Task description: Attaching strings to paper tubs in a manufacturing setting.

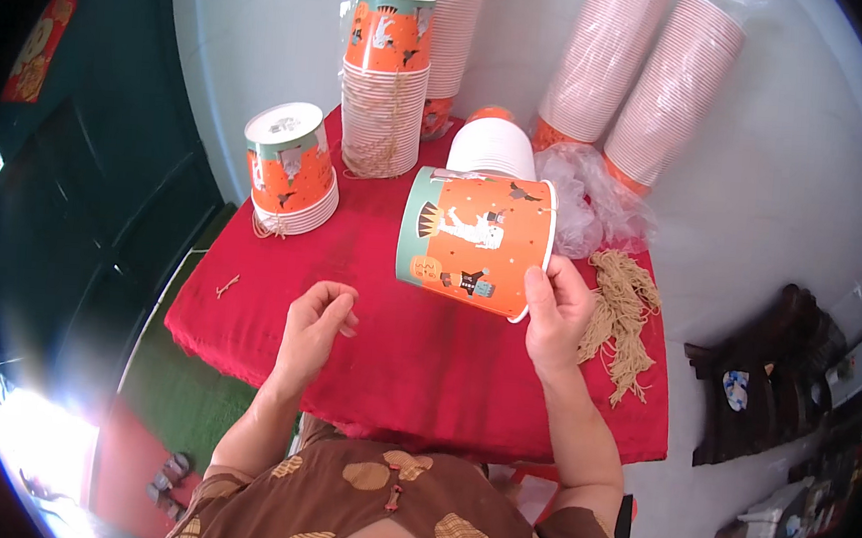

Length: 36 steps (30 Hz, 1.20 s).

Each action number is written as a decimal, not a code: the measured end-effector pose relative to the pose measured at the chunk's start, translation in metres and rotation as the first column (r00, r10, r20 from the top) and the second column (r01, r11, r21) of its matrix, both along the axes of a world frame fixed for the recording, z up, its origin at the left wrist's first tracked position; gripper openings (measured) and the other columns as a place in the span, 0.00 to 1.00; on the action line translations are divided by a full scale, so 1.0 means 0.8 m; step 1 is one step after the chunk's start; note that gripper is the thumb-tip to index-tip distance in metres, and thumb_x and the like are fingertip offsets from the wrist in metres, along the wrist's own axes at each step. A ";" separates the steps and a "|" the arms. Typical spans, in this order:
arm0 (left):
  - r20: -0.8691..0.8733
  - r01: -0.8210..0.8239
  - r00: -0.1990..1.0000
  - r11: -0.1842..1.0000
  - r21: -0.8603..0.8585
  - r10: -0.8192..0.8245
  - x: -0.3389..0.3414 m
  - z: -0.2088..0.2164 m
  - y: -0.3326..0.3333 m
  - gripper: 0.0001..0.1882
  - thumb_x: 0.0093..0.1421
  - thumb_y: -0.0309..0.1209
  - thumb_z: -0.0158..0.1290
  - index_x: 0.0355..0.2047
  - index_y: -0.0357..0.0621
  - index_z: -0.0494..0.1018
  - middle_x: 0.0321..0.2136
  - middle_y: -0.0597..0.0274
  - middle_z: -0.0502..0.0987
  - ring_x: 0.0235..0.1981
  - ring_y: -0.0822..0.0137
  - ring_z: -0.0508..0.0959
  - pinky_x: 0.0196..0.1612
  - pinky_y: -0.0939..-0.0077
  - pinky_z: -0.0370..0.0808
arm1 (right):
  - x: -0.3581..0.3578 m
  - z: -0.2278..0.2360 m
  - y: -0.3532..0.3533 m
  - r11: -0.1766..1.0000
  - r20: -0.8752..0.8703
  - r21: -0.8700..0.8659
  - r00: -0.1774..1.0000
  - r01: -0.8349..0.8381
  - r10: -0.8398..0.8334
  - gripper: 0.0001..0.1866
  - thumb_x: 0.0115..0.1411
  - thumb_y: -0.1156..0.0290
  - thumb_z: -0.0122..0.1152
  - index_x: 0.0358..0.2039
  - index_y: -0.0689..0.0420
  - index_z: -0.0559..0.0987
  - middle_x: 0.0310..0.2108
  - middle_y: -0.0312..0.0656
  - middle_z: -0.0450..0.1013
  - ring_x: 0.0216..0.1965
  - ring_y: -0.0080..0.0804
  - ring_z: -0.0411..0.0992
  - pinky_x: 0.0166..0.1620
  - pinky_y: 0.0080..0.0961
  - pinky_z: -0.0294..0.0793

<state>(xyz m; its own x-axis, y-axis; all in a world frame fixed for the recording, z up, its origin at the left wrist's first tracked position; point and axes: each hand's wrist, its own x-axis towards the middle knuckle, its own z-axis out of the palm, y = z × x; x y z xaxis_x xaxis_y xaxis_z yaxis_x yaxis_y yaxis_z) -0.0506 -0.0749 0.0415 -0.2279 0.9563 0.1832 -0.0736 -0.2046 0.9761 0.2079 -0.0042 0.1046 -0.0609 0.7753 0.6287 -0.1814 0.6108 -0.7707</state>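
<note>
My right hand (pixel 560 313) grips an orange and green printed paper bucket (pixel 473 234) by its white rim, thumb on the outside. The bucket lies on its side in the air over the red cloth, its rim toward the right and its base toward the left. My left hand (pixel 322 323) hovers left of the bucket, apart from it, with fingers curled in and nothing seen in them. Beside my right hand lies a bundle of tan strings (pixel 619 322). Behind the held bucket, a nested stack of white-rimmed buckets (pixel 493 145) lies on its side.
The red-covered table (pixel 363 389) carries an upside-down short stack of buckets (pixel 291 174) and a taller stack (pixel 382 116), both with string. Plastic-wrapped stacks (pixel 606 56) lean on the wall. Crumpled plastic (pixel 586 200) lies near the strings. A short string piece (pixel 228 286) lies at left.
</note>
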 end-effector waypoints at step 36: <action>0.046 -0.559 0.811 0.750 0.353 0.583 -0.159 0.039 -0.017 0.45 0.46 0.33 0.67 0.59 0.40 0.52 0.47 0.53 0.67 0.43 0.65 0.74 0.37 0.72 0.79 | -0.031 -0.086 -0.079 0.885 0.515 0.465 0.814 -0.002 -0.269 0.15 0.46 0.81 0.62 0.37 0.62 0.79 0.40 0.49 0.76 0.31 0.41 0.77 0.33 0.30 0.78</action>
<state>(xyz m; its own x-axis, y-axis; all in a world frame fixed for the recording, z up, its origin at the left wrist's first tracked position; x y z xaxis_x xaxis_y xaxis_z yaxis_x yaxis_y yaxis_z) -0.1782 -0.0888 0.0728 -0.6881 0.5272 0.4986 0.2221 -0.5012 0.8364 0.1830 -0.0677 0.0361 -0.4166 0.4637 0.7819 0.2991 0.8821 -0.3638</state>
